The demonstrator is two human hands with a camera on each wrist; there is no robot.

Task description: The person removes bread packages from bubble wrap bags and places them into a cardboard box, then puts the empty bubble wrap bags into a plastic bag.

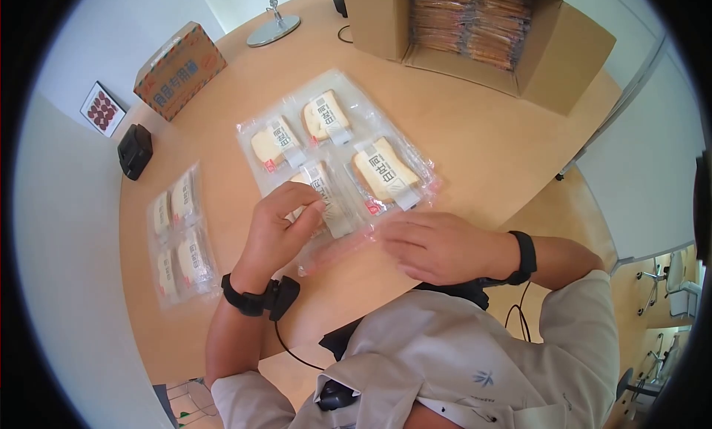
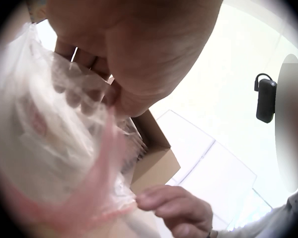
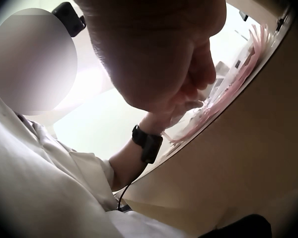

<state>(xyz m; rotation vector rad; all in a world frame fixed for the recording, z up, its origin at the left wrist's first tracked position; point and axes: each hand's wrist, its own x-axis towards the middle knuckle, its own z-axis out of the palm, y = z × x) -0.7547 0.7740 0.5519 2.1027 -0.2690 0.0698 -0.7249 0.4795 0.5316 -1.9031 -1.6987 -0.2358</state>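
Note:
A clear plastic bag (image 1: 259,178) with a pink strip along its near edge lies flat, with several wrapped bread slices inside. My left hand (image 1: 285,225) is over the near-left slice and pinches the upper film; in the left wrist view that hand (image 2: 139,44) has its fingers behind the lifted film (image 2: 54,124). My right hand (image 1: 441,247) is at the near-right end of the pink strip, fingers loosely bent. The left wrist view has the right hand's (image 2: 176,208) fingertip touching the bag's edge. The right wrist view shows the right palm (image 3: 149,54), fingertips partly hidden.
Another bag of wrapped slices (image 1: 180,240) lies at the left. Behind are an open cardboard box (image 1: 567,58) of packets, a smaller printed box (image 1: 178,73), a black device (image 1: 135,153) and a round metal stand base (image 1: 273,31). The table edge runs close to my body.

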